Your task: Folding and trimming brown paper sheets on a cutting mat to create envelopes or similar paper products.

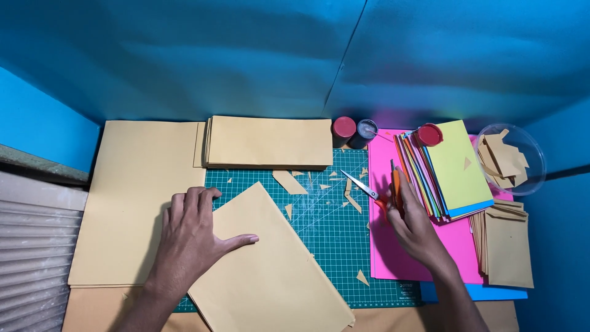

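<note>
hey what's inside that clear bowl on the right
The clear bowl holds a loose pile of tan paper offcuts, angular pieces overlapping each other. Anything beneath that pile is covered and can't be seen.

Single head view, steep downward, close over cutting mat (332, 246).

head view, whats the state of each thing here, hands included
left hand: flat, pressing on tilted brown sheet
right hand: gripping orange-handled scissors
scissors: blades open, over the cutting mat
red-capped jar: closed
grey jar: lid off
clear bowl: holds brown offcuts
coloured paper stack: fanned, red lid on top
</note>
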